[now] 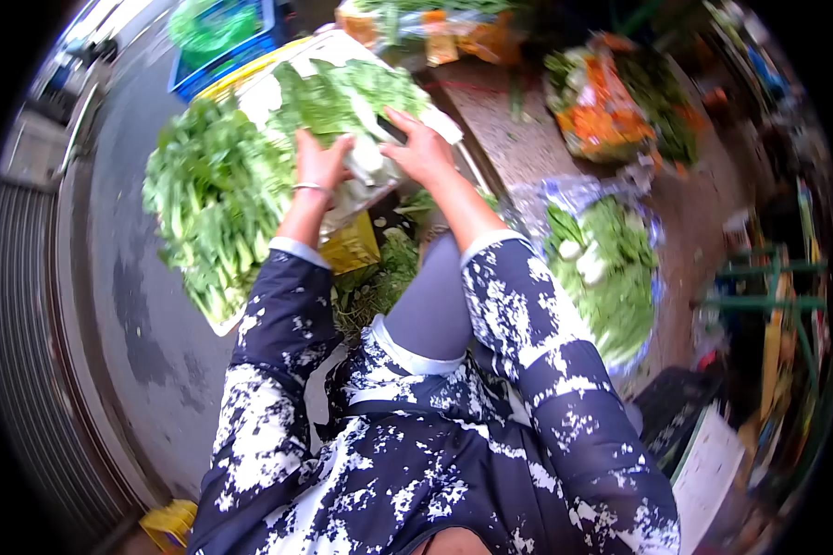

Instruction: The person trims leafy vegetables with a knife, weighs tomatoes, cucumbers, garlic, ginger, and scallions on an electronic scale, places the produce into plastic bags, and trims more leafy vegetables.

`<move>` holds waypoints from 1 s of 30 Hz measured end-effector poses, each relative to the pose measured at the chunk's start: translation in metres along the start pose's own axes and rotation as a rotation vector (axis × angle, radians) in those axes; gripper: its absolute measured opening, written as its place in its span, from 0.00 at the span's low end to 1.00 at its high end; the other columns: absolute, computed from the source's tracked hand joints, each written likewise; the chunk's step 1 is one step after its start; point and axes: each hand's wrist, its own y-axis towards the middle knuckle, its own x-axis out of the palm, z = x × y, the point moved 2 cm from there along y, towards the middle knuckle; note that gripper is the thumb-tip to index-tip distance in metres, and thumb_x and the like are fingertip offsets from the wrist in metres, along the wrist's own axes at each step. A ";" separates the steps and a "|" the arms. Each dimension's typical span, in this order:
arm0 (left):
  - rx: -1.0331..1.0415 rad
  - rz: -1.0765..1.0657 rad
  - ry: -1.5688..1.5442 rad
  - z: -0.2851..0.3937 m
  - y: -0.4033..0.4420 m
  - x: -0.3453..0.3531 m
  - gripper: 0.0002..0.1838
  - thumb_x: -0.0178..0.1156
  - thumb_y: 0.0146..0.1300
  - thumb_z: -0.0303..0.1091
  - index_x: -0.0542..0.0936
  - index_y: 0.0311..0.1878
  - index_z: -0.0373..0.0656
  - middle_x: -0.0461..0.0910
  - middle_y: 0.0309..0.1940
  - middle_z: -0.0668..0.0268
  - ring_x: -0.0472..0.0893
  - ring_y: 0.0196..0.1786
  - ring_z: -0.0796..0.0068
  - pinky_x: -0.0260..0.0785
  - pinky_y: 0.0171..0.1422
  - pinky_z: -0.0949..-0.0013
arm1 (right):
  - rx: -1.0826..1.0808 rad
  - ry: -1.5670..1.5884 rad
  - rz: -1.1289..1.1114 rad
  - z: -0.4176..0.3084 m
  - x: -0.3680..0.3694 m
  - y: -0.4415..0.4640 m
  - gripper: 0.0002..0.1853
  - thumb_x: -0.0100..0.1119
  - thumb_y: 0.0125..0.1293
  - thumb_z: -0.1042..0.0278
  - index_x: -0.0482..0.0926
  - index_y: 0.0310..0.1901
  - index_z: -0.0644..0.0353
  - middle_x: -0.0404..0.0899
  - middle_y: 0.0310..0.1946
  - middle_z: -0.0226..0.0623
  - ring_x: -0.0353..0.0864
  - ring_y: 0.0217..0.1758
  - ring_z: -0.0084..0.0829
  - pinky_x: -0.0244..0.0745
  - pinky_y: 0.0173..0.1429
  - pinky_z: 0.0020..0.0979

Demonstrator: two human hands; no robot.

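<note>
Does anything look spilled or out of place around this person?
Slightly: tangled loose greens lie scattered beside the yellow crate, looking messy next to the layered leafy bunches left of the left hand. I can't tell whether they were dropped or discarded.

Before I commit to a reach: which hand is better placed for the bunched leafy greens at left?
Probably the left hand: it is closer to those bunched leafy greens, while the right hand is farther across the broad-leaved greens.
</note>
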 end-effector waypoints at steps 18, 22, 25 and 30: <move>0.774 0.000 0.426 0.115 -0.064 -0.059 0.34 0.64 0.52 0.37 0.62 0.59 0.37 0.60 0.53 0.52 0.73 0.40 0.75 0.72 0.30 0.78 | 1.419 0.027 0.964 0.156 0.023 -0.341 0.14 0.52 0.57 0.56 0.79 0.32 0.60 0.78 0.27 0.47 0.77 0.34 0.46 0.68 0.38 0.39; 0.530 -0.618 0.339 0.108 -0.118 0.050 0.22 0.59 0.54 0.29 0.69 0.54 0.41 0.70 0.47 0.61 0.73 0.38 0.80 0.69 0.32 0.81 | 1.073 0.171 1.086 0.179 0.028 -0.290 0.12 0.56 0.52 0.59 0.78 0.33 0.57 0.78 0.25 0.45 0.77 0.33 0.46 0.69 0.38 0.41; 0.510 -0.830 0.251 0.080 -0.125 0.108 0.19 0.58 0.54 0.28 0.71 0.51 0.40 0.75 0.35 0.70 0.73 0.32 0.86 0.66 0.29 0.84 | 1.174 0.215 0.903 0.173 0.008 -0.258 0.17 0.59 0.50 0.60 0.76 0.42 0.53 0.78 0.34 0.42 0.77 0.38 0.43 0.71 0.42 0.39; 0.101 -0.883 0.215 0.023 -0.102 0.156 0.16 0.57 0.55 0.28 0.72 0.49 0.40 0.76 0.33 0.68 0.77 0.33 0.80 0.70 0.28 0.80 | 1.267 -0.115 0.714 0.173 -0.001 -0.219 0.36 0.63 0.47 0.55 0.60 0.59 0.50 0.65 0.52 0.47 0.62 0.58 0.45 0.62 0.58 0.37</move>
